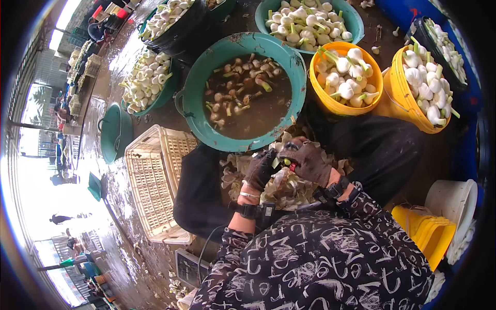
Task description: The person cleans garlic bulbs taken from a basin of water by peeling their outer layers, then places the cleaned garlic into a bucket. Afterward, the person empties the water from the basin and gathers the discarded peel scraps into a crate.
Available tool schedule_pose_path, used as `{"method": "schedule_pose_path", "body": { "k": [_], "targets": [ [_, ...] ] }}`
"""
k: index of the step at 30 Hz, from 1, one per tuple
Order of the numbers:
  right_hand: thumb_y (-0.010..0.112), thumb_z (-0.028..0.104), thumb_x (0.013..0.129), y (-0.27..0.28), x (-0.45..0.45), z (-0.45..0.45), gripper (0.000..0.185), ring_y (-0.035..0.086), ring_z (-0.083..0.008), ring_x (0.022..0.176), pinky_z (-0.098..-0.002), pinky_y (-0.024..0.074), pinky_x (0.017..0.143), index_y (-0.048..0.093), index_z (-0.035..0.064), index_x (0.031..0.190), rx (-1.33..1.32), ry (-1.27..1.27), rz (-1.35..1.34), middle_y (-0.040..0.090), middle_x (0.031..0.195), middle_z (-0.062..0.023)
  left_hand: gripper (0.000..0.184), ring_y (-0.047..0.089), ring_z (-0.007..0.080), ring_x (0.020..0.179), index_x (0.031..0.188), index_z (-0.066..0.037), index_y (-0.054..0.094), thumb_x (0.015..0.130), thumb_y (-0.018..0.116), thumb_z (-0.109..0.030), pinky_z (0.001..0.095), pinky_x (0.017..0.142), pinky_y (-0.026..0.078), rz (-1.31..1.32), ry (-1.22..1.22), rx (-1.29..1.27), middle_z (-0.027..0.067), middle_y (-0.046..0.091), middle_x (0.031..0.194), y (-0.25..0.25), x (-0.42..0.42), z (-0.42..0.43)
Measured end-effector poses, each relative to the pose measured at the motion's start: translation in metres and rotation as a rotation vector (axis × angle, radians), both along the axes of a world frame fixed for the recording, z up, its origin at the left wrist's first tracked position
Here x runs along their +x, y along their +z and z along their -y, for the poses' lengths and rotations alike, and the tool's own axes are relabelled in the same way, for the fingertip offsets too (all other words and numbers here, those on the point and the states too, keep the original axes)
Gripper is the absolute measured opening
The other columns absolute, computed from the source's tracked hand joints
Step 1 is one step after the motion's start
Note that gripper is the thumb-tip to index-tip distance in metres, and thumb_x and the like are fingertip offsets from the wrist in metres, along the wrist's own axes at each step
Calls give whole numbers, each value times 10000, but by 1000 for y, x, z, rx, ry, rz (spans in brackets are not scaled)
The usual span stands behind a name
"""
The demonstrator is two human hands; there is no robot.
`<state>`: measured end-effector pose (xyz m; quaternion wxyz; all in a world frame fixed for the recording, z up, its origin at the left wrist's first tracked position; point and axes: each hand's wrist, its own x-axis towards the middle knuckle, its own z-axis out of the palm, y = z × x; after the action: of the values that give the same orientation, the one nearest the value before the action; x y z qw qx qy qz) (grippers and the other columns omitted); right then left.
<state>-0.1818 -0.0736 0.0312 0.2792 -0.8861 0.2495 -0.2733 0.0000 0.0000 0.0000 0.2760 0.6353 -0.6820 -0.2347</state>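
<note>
Both hands wear dark, dirty gloves and meet over my lap. My left hand [260, 169] is closed on a garlic stalk [276, 163], whose pale green cut part shows at the fingertips; any bulb on it is hidden. Right beside it, my right hand [308, 161] is curled closed around a small red-handled tool [293, 167], and its blade, if any, is out of sight. Loose garlic skins [284, 188] are heaped beneath the hands, between my legs. Just beyond them stands a green tub [188, 103] of brown water with unpeeled garlic [240, 85] floating in it.
Yellow buckets [321, 103] of white garlic stand at the right, with another green tub [356, 26] of garlic behind. To the left are a cream plastic crate [150, 196] and a green basin [109, 134]. Stacked yellow containers [431, 232] sit near my right side.
</note>
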Motion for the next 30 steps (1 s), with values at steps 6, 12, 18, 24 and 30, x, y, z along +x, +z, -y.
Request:
{"method": "schedule_pose_path", "body": {
  "k": [6,12,18,24,30],
  "targets": [
    [627,185,819,-16,9,17,131,529,-94,557,-230,434,484,614,56,840,1363,-516,644,568,678,4,146,552,111,831,924,-9,627,842,627,-129,256,774,440,-935,285,164,7,618,919,20,-8,-5],
    [622,313,838,-38,-9,26,226,472,-77,466,-228,378,416,605,95,783,1566,-604,750,560,632,13,317,614,204,833,1004,-52,641,797,657,-290,328,753,461,-163,-208,856,116,657,919,47,4,-40],
    [526,384,900,-41,-16,41,315,431,-42,491,-200,329,437,624,106,788,1545,-554,636,499,592,55,476,645,242,836,991,-38,650,723,696,-428,346,780,481,-53,37,723,142,668,894,49,44,-32],
    [503,435,888,-14,-36,101,377,526,-128,618,-259,406,538,592,73,827,1786,-265,1274,576,692,-22,583,593,326,976,1113,-47,587,711,681,-460,386,825,472,196,620,501,186,618,1055,-2,125,55],
    [428,588,856,-2,-23,82,585,545,-159,705,-293,423,597,599,49,1003,1867,-259,1361,614,789,-30,647,550,335,1059,1185,-109,525,685,681,-490,409,863,467,458,725,715,195,569,1138,-92,195,121]
  ]
}}
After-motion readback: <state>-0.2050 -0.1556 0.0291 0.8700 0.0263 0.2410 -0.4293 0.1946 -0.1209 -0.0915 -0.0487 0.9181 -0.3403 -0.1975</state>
